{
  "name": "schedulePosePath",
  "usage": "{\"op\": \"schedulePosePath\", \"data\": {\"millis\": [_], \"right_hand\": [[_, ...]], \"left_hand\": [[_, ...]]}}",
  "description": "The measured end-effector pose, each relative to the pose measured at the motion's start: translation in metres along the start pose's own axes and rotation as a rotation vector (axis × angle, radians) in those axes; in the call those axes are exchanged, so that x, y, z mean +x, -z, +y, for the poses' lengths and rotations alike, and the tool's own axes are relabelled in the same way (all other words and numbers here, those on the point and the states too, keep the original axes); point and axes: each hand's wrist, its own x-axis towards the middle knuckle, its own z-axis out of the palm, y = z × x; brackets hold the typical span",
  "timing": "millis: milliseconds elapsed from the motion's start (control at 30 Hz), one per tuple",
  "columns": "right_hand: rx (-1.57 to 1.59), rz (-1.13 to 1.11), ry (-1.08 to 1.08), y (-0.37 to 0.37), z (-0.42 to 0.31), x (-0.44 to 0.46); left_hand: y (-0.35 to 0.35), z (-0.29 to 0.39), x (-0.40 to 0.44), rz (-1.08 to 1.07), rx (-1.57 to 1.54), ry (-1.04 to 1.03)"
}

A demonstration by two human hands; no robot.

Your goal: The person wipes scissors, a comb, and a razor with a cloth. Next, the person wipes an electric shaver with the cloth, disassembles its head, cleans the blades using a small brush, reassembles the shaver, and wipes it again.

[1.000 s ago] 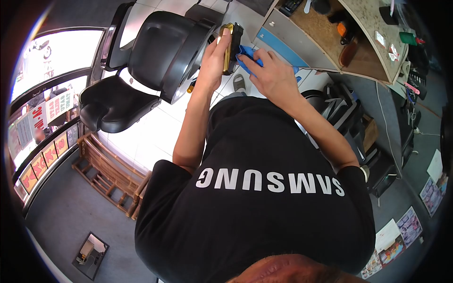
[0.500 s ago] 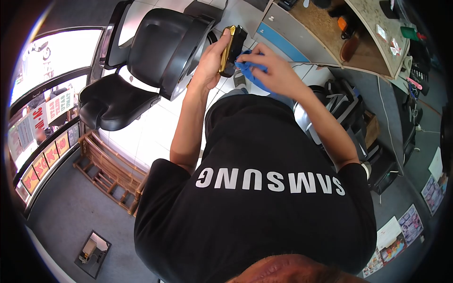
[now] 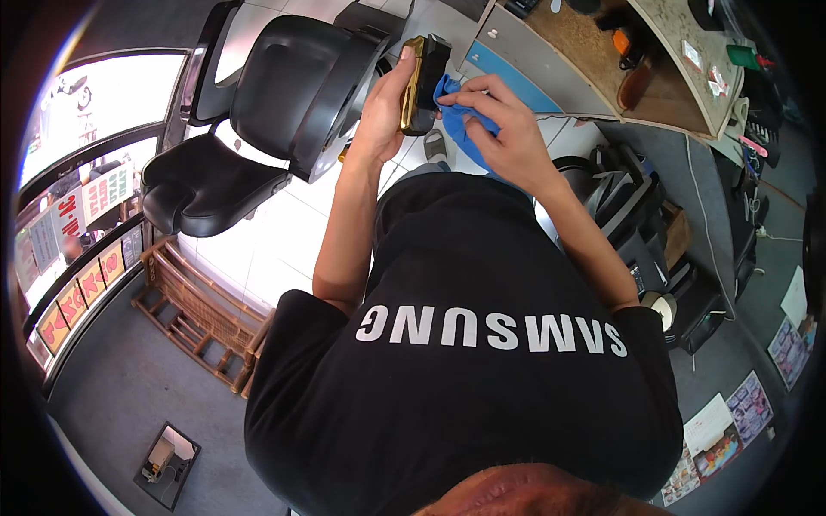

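Left hand holds a gold-and-black device, right hand pinches a blue cloth beside it

The black padded chair with a glossy surface (image 3: 288,90) is the landmark here. Just to its right in the view, the person's left hand (image 3: 383,120) holds an oblong, glossy gold-and-black device (image 3: 422,90) with its long side close to upright. The left grip is closed around the gold side: the thumb lies along the upper part, while most of the fingers are hidden behind. The left forearm, farther below the chair, rises almost straight from a bent elbow.

Farther right of the chair, beyond the device, the right hand (image 3: 509,129) has its back turned to the camera. Its grip is narrow, the fingers curled and bunched on a soft, crumpled blue cloth (image 3: 469,142), with the foremost fingers reaching toward the device. The cloth's edge lies at the device's black side; whether they touch cannot be told. The right elbow is bent and set wide, so the forearm slants up and back toward the chair.

Well to the chair's right stands a grey drawer unit with a blue front (image 3: 514,77). Below the chair lies a brown bamboo seat (image 3: 206,314).
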Motion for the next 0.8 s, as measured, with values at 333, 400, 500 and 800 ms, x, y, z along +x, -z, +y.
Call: {"op": "schedulePosePath", "data": {"millis": [333,400,500,800], "right_hand": [[0.008,-0.002,-0.093,-0.021,-0.014,-0.011],[0.108,-0.02,-0.144,-0.023,-0.016,-0.012],[0.258,-0.04,-0.15,-0.026,-0.011,-0.013],[1.133,-0.172,-0.698,0.02,-0.014,0.001]], "left_hand": [[0.007,-0.016,-0.003,0.019,0.02,-0.212],[0.009,-0.019,-0.002,0.044,0.084,-0.289],[0.016,-0.026,-0.002,0.051,0.234,-0.354],[-0.003,-0.017,-0.012,-0.011,-0.242,-0.366]]}}
